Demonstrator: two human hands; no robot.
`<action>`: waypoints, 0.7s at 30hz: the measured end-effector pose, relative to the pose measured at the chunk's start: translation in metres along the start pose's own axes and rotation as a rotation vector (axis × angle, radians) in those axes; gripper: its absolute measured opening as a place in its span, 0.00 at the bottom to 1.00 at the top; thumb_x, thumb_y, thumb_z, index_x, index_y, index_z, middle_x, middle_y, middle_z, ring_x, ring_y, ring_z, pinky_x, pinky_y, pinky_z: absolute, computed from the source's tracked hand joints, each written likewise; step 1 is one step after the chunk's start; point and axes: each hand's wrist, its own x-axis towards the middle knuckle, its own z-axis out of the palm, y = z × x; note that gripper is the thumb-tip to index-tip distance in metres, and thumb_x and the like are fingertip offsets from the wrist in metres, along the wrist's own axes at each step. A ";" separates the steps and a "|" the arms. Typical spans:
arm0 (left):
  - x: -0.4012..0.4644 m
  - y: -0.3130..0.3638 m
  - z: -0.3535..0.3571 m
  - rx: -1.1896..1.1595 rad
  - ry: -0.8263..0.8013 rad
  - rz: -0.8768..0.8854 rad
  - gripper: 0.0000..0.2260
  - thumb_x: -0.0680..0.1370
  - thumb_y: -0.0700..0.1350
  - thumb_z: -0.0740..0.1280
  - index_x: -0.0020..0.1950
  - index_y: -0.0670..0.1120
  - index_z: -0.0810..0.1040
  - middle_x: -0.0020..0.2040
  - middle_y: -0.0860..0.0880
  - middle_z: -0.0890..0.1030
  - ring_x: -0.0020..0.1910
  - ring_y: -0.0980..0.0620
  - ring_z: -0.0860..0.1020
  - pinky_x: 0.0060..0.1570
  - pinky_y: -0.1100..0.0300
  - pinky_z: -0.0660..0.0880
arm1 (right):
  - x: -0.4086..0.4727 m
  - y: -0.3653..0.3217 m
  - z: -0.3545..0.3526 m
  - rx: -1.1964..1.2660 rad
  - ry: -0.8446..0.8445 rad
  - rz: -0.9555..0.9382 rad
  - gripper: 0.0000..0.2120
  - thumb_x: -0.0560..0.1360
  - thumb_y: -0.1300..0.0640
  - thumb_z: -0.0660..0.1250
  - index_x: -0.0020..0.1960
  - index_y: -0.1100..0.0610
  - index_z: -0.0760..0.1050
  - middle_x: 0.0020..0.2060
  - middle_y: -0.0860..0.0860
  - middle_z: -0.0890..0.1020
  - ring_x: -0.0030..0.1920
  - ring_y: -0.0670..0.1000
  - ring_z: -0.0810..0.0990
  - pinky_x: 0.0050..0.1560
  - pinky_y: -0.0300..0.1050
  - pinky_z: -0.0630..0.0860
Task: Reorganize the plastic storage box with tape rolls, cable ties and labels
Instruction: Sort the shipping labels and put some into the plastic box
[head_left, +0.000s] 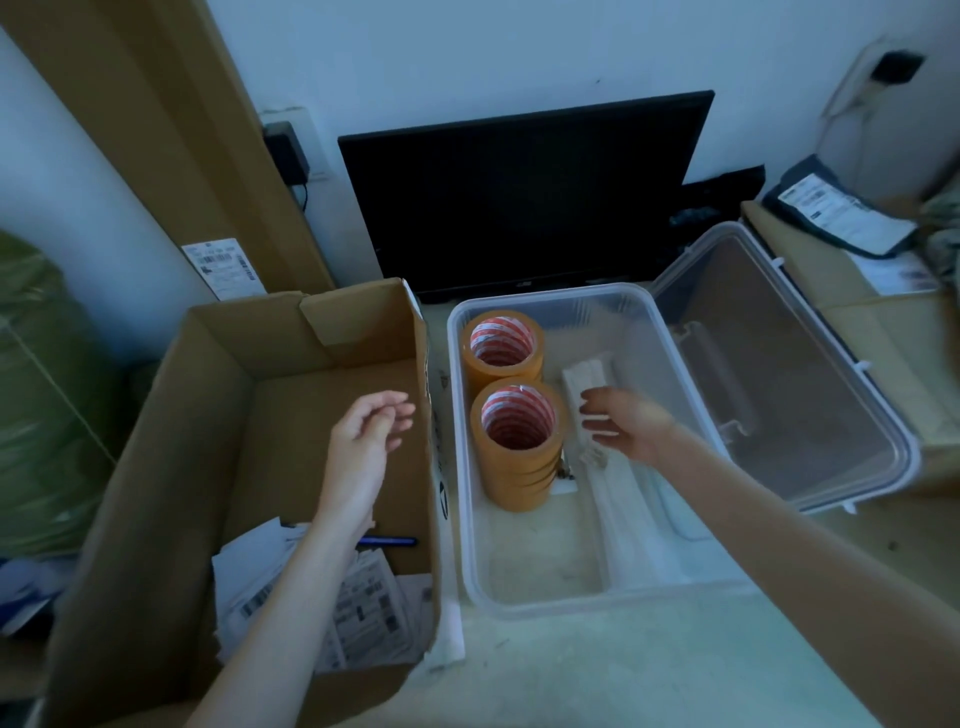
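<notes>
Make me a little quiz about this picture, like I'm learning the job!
1. How many stacks of tape stand in the clear box?
2. True or false: the lid is shut on the clear box.
3. Which hand reaches into the clear box: A) the left hand, B) the right hand?

Key:
1. Two, side by side along the left wall.
2. False. It lies open to the right.
3. B. Its fingers are at the white bundle; the left hand hovers over the cardboard box.
</notes>
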 end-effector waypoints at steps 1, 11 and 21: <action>0.000 0.000 -0.002 0.006 -0.008 0.005 0.10 0.82 0.40 0.58 0.54 0.50 0.78 0.50 0.51 0.81 0.51 0.56 0.79 0.52 0.61 0.75 | -0.006 -0.005 -0.002 -0.003 0.011 -0.049 0.11 0.81 0.61 0.56 0.59 0.58 0.73 0.53 0.55 0.78 0.52 0.54 0.77 0.55 0.47 0.73; 0.004 -0.005 -0.037 0.301 -0.128 0.099 0.09 0.81 0.43 0.59 0.53 0.53 0.77 0.49 0.55 0.80 0.51 0.61 0.77 0.50 0.68 0.71 | -0.103 -0.045 0.033 -0.019 -0.135 -0.571 0.07 0.77 0.68 0.61 0.47 0.60 0.77 0.38 0.55 0.82 0.38 0.48 0.81 0.42 0.39 0.77; 0.023 -0.093 -0.084 1.079 -0.408 0.014 0.17 0.80 0.43 0.62 0.69 0.50 0.70 0.66 0.48 0.72 0.64 0.47 0.71 0.62 0.53 0.70 | -0.139 -0.018 0.092 -0.126 -0.392 -0.581 0.07 0.76 0.70 0.62 0.49 0.64 0.77 0.35 0.53 0.83 0.36 0.49 0.81 0.43 0.41 0.79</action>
